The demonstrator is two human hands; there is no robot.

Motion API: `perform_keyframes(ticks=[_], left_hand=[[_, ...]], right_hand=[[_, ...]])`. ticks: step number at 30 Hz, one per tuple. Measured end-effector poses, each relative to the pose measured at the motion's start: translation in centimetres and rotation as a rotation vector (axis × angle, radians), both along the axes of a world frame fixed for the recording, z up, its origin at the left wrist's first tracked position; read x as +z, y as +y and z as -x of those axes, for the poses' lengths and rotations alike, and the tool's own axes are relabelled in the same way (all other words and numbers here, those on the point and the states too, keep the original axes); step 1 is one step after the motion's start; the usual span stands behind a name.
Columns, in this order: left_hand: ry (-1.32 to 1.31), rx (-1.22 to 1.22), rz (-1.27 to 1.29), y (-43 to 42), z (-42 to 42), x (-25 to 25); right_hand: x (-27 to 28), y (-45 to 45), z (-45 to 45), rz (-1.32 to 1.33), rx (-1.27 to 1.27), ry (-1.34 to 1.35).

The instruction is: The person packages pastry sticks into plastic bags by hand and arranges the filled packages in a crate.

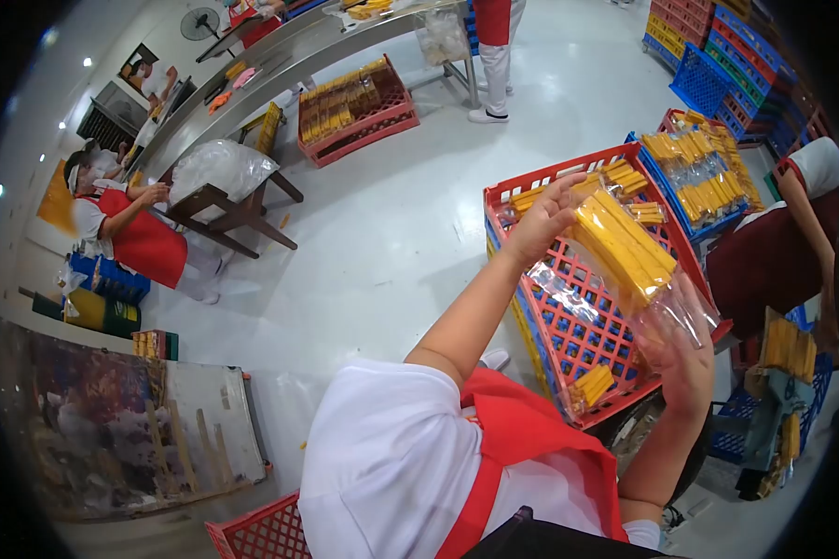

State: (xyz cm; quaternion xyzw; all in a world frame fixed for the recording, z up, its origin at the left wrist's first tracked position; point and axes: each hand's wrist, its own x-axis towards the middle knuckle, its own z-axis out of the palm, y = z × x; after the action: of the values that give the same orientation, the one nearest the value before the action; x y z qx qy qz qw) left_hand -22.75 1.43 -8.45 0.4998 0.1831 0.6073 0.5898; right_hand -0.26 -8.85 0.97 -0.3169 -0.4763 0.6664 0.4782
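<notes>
A clear plastic pack of yellow sticks [625,244] is held tilted over a red crate [569,321]. My left hand [543,222] is closed on its upper left end, fingers bent at the edge. Around the loose, shiny plastic at the lower end, my right hand [673,340] is closed, its fingers partly hidden by the wrap. Inside the crate, more yellow packs [617,175] lie along the far side, and a small pack [593,384] rests in the near corner. The crate's lattice bottom shows between them.
To the right stands a blue crate of packs [690,177], with a co-worker in dark red [764,252] beside it. A sealing machine [783,401] holds a pack at lower right. Stacked crates [718,65], a filled red crate [359,112] and a long steel table [252,79] stand farther off.
</notes>
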Motion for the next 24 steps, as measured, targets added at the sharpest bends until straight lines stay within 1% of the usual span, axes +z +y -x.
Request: perform_keyframes(ticks=[1, 2, 3, 4, 5, 7, 8, 9, 10, 11, 13, 14, 15, 16, 17, 18, 19, 20, 21, 22, 23, 24], left_hand=[[0.102, 0.048, 0.003, -0.4, 0.0, 0.7], [0.100, 0.047, 0.005, -0.3, 0.0, 0.4], [0.174, 0.075, 0.029, -0.3, 0.1, 0.1], [0.248, 0.103, 0.054, -0.3, 0.1, -0.1], [0.246, 0.101, 0.056, -0.4, -0.2, -0.2], [0.215, 0.180, 0.057, -0.8, -1.1, 0.0], [0.277, 0.222, 0.074, -0.9, -1.2, -0.1], [0.321, 0.257, 0.047, -0.9, -1.4, -0.6], [0.364, 0.294, 0.020, -0.8, -1.5, -1.1], [0.421, 0.239, 0.206, -1.6, -1.3, 0.5], [0.426, 0.244, 0.103, -1.4, -1.3, 0.0], [0.382, 0.135, 0.192, -1.7, -1.1, 0.4], [0.486, 0.101, 0.062, -1.0, -0.3, -0.1], [0.527, 0.017, 0.038, -1.4, 0.2, 0.9], [0.497, -0.075, 0.051, -1.3, 1.0, 1.2], [0.270, -0.126, 0.084, -1.0, 0.9, 0.6], [0.044, -0.168, 0.120, -0.8, 0.5, 0.0], [0.043, -0.187, 0.123, -0.7, -0.2, -0.6], [-0.079, -0.223, 0.166, -0.8, -1.2, -1.0], [-0.202, -0.255, 0.208, -0.8, -1.8, -1.2], [-0.203, -0.266, 0.211, -0.6, -1.9, -1.3], [-0.170, -0.273, 0.252, -0.5, -1.9, -1.1]], right_hand=[[0.1, -0.1, 0.1, 0.002, -0.076, -0.115], [-0.3, 0.0, -0.3, 0.003, -0.077, -0.117], [-1.0, 0.0, -1.1, -0.252, -0.078, -0.469], [-1.2, -0.1, -1.2, -0.376, -0.070, -0.647], [-1.4, -0.2, -1.3, -0.505, -0.075, -0.822], [-1.1, -0.4, -0.5, -0.556, -0.017, -0.924], [-2.0, 0.1, -0.7, -0.696, -0.034, -0.969], [-2.8, 0.3, -0.6, -0.664, -0.050, -0.987], [-3.7, 0.4, -0.7, -0.699, -0.023, -1.026], [-4.1, 0.6, -1.1, -0.727, -0.001, -1.073], [-3.9, 1.2, -1.2, -0.434, 0.073, -0.884], [-4.2, 1.2, -1.4, -0.357, 0.015, -0.753], [-4.4, 1.2, -1.8, -0.289, -0.043, -0.617], [-4.6, 1.4, -2.6, -0.265, -0.085, -0.627], [-4.6, 1.7, -3.4, -0.243, -0.009, -0.482], [-4.7, 1.7, -4.1, -0.231, 0.070, -0.334], [-4.6, 1.6, -4.1, -0.226, 0.047, -0.339], [-4.5, 1.6, -3.5, -0.177, 0.039, -0.340], [-4.4, 1.5, -3.0, -0.131, 0.034, -0.338], [-4.7, 1.3, -2.9, -0.188, -0.032, -0.401], [-4.5, 1.1, -3.3, -0.184, -0.042, -0.403], [-4.1, 0.8, -3.8, -0.214, -0.001, -0.521]])
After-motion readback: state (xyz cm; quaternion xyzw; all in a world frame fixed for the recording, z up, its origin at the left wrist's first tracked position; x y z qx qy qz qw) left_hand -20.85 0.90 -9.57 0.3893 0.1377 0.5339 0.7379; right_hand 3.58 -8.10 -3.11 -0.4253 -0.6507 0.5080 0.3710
